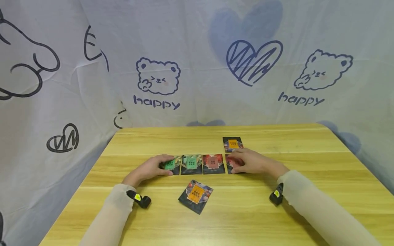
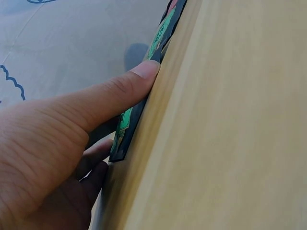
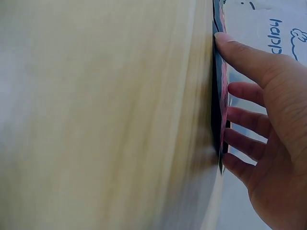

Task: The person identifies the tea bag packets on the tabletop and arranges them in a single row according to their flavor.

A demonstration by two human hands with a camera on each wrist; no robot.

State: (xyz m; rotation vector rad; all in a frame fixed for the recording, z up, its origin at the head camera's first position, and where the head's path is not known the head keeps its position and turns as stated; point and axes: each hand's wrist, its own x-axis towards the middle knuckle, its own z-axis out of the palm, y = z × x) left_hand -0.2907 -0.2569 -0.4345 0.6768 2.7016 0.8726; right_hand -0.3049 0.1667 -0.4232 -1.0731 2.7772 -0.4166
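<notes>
Four flat square packets lie in a row across the table. At the left end, my left hand rests on a green-labelled packet; its thumb lies on the near edge. Right beside it is another green-labelled packet, followed by a red-labelled packet. My right hand holds the packet with a pinkish-red label at the right end, partly hiding it. In the right wrist view its thumb is at the near edge of this packet, the other fingertips spread along its face.
An orange-labelled packet lies behind the row's right end. Another orange-labelled packet lies turned at an angle in front of the row. A white patterned cloth hangs behind the wooden table.
</notes>
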